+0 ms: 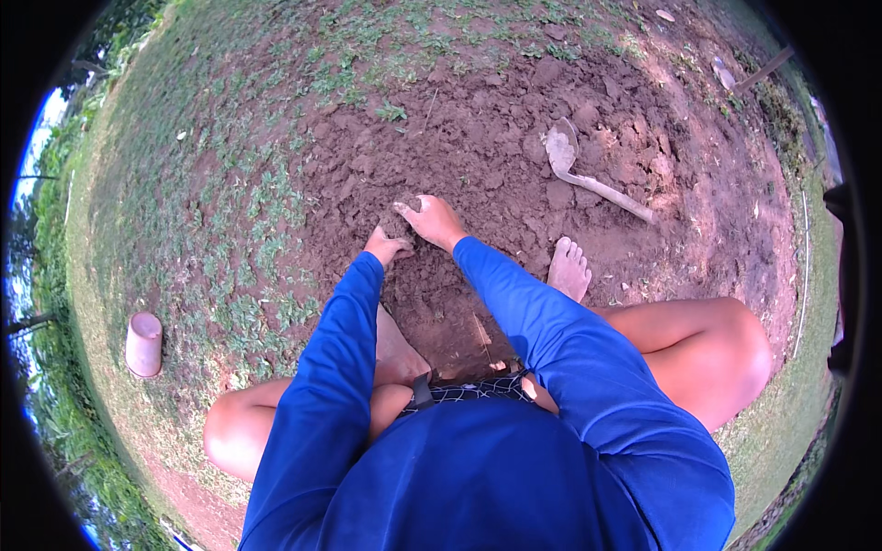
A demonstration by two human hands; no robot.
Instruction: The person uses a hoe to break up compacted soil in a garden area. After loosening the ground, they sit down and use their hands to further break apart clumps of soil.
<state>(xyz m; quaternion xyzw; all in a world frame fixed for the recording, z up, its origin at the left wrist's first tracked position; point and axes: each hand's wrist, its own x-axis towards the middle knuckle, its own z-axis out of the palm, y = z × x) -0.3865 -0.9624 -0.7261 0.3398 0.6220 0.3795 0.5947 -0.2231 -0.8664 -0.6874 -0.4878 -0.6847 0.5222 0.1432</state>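
Observation:
Both of my hands are down in loose brown soil (372,165) in front of me. My left hand (388,246), muddy at the fingers, presses against a dark clump of earth. Just right of it and a little farther out, my right hand (434,219) is curled at the same clump, its thumb caked with mud. The clump (397,222) lies between the two hands; whether it is lifted off the ground cannot be told. To the right, a soil-coated trowel (563,148) with a pale handle rests on the broken earth.
A clay-coloured cylindrical container (144,344) stands on the grass at the left. My bare foot (570,269) is on the soil right of my right arm. Low green weeds (265,213) grow left of the dug ground. A thin post (763,70) rises at the upper right.

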